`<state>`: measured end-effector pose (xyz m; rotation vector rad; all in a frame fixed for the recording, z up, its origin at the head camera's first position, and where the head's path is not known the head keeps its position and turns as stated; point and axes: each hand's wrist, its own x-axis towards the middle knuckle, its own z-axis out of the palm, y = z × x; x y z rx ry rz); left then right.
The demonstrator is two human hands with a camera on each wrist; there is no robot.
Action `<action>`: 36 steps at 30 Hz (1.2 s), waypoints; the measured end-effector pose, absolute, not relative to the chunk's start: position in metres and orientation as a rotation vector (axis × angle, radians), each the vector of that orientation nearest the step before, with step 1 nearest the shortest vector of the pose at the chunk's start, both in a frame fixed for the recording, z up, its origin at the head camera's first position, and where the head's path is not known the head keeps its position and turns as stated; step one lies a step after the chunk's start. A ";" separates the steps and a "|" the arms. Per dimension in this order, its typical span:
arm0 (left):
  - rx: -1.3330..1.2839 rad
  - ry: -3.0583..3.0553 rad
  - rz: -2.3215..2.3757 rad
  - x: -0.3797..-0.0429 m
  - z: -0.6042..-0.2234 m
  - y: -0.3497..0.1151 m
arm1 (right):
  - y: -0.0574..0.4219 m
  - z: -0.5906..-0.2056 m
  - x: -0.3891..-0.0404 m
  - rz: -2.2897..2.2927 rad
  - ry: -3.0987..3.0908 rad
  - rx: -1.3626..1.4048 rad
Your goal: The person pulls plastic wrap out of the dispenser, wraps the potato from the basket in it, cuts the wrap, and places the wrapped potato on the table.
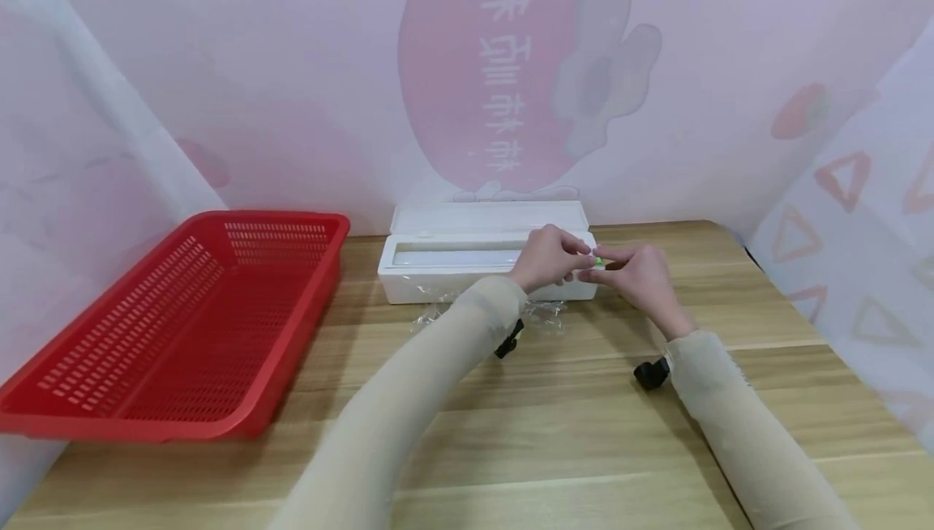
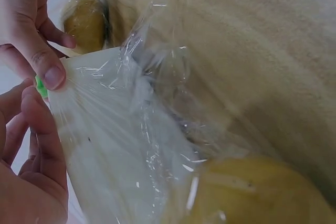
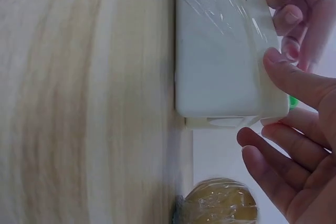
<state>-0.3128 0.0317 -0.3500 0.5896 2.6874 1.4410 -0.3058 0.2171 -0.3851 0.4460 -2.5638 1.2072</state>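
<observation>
A white cling film dispenser box lies lengthwise with its lid raised. A small green slider shows at its right end. My left hand comes over the front, thumb and index fingertips pinched together at the green slider. With my right hand I hold the box's right end, the thumb on its front face and the index finger behind; the other fingers stay off the box. Crumpled clear film hangs over the front and onto the table. Fingers partly hide the slider.
A red perforated basket stands on the left of the wooden table. The printed wall sheet rises behind the box. Rounded yellowish shapes under clear film appear in both wrist views; their kind cannot be told.
</observation>
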 end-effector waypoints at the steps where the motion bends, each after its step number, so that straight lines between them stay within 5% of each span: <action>1: 0.579 2.698 1.424 -0.314 -0.351 0.033 | 0.217 -0.385 -0.306 1.211 -2.560 0.449; 36: 0.764 2.932 1.109 -0.327 -0.350 0.030 | 0.209 -0.382 -0.304 0.910 -2.554 0.477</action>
